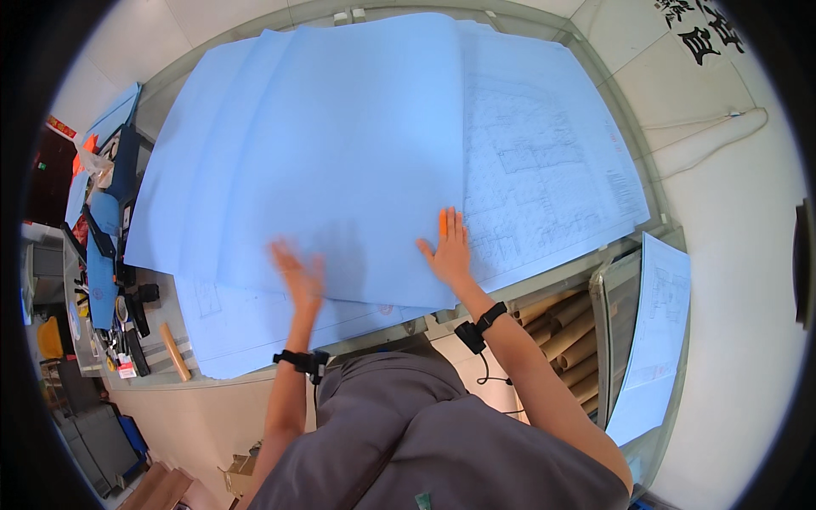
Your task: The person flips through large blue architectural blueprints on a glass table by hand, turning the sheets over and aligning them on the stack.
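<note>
A large folded blue paper sheet [357, 140], its upper face blank, lies on a stack of printed drawing sheets [542, 166]. Its right edge runs down beside my right hand [451, 252], which rests palm down on the paper near that edge with fingers extended. An orange cover sits on one finger. My left hand [298, 274] is motion-blurred over the lower part of the same sheet, fingers apart and nothing held; whether it touches the paper I cannot tell. Below it, the border of a printed sheet [255, 325] shows.
A glass-topped table [408, 329] carries the stack. At its left lie a wooden strip [174, 352], a black tape dispenser or similar tool [138, 309] and scissors [121, 309]. Brown rolled tubes [570, 341] fill a space below right, beside another drawing [660, 331].
</note>
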Demonstrator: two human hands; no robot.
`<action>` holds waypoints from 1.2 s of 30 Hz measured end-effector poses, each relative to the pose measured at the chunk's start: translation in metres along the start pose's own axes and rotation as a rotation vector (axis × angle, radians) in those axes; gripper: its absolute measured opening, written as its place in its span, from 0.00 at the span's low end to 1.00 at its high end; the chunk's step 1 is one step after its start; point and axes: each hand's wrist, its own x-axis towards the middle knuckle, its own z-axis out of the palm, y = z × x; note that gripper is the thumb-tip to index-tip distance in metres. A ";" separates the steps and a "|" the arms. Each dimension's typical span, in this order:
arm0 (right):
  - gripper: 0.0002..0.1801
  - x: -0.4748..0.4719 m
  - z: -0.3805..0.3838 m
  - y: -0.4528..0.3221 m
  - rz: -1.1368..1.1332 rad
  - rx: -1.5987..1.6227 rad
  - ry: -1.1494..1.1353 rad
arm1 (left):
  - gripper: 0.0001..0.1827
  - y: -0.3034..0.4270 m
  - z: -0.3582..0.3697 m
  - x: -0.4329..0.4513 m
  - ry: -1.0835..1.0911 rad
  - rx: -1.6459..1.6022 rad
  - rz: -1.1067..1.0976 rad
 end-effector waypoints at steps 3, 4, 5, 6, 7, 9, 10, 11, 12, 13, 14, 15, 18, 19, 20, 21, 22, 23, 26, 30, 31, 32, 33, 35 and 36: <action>0.39 0.002 -0.003 0.002 0.005 -0.017 -0.037 | 0.31 0.041 0.021 -0.013 -0.446 0.176 0.383; 0.39 0.006 -0.005 0.005 0.009 -0.023 -0.041 | 0.29 0.045 0.024 -0.014 -0.512 0.166 0.373; 0.39 0.011 -0.004 0.008 -0.043 -0.026 0.009 | 0.28 0.046 0.027 -0.013 -0.542 0.159 0.371; 0.39 0.011 -0.004 0.011 -0.067 -0.027 0.023 | 0.27 0.049 0.027 -0.014 -0.581 0.152 0.366; 0.39 0.015 -0.003 0.015 -0.090 -0.030 0.043 | 0.27 0.049 0.026 -0.015 -0.606 0.173 0.365; 0.39 0.027 -0.008 0.023 -0.191 -0.079 0.012 | 0.27 0.050 0.023 -0.015 -0.628 0.190 0.355; 0.39 0.035 -0.012 0.027 -0.227 -0.096 0.000 | 0.27 0.050 0.023 -0.015 -0.650 0.186 0.357; 0.39 0.048 -0.015 0.030 -0.286 -0.034 0.023 | 0.27 0.049 0.024 -0.015 -0.658 0.185 0.357; 0.38 0.058 -0.015 0.033 -0.310 0.000 0.035 | 0.28 0.049 0.023 -0.015 -0.664 0.183 0.365; 0.38 0.071 -0.014 0.037 -0.339 0.032 0.044 | 0.28 0.049 0.023 -0.014 -0.668 0.182 0.369; 0.38 0.083 -0.010 0.040 -0.305 0.040 0.029 | 0.28 0.049 0.022 -0.015 -0.706 0.185 0.352; 0.38 0.101 -0.009 0.042 -0.296 0.043 0.028 | 0.28 0.049 0.021 -0.014 -0.707 0.185 0.345; 0.38 0.159 -0.009 0.054 -0.265 0.040 0.088 | 0.28 0.047 0.023 -0.012 -0.729 0.171 0.317; 0.38 0.179 -0.010 0.059 -0.259 0.037 0.112 | 0.28 0.048 0.023 -0.012 -0.732 0.168 0.309; 0.38 0.199 -0.013 0.066 -0.237 0.009 0.121 | 0.28 0.050 0.023 -0.011 -0.734 0.163 0.302; 0.39 0.218 -0.013 0.066 -0.242 0.003 0.129 | 0.28 0.048 0.022 -0.011 -0.733 0.156 0.299; 0.39 0.236 -0.013 0.067 -0.243 -0.006 0.136 | 0.28 0.047 0.022 -0.013 -0.727 0.154 0.295; 0.39 0.252 -0.014 0.068 -0.227 -0.004 0.109 | 0.27 0.046 0.022 -0.012 -0.721 0.152 0.293; 0.39 0.301 -0.013 0.076 -0.225 -0.020 0.121 | 0.27 0.045 0.024 -0.013 -0.740 0.149 0.280; 0.39 0.364 -0.011 0.082 -0.207 -0.033 0.168 | 0.26 0.042 0.021 -0.017 -0.794 0.185 0.243; 0.39 0.379 -0.013 0.085 -0.194 -0.033 0.178 | 0.26 0.041 0.024 -0.017 -0.789 0.174 0.250; 0.39 0.393 -0.017 0.091 -0.178 -0.022 0.195 | 0.27 0.040 0.026 -0.017 -0.786 0.161 0.259; 0.39 0.405 -0.020 0.099 -0.158 -0.015 0.207 | 0.27 0.040 0.028 -0.014 -0.800 0.143 0.263; 0.39 0.430 -0.018 0.091 -0.166 0.024 0.210 | 0.27 0.041 0.026 -0.013 -0.798 0.142 0.233; 0.39 0.441 -0.018 0.093 -0.163 0.024 0.208 | 0.27 0.042 0.027 -0.011 -0.799 0.129 0.225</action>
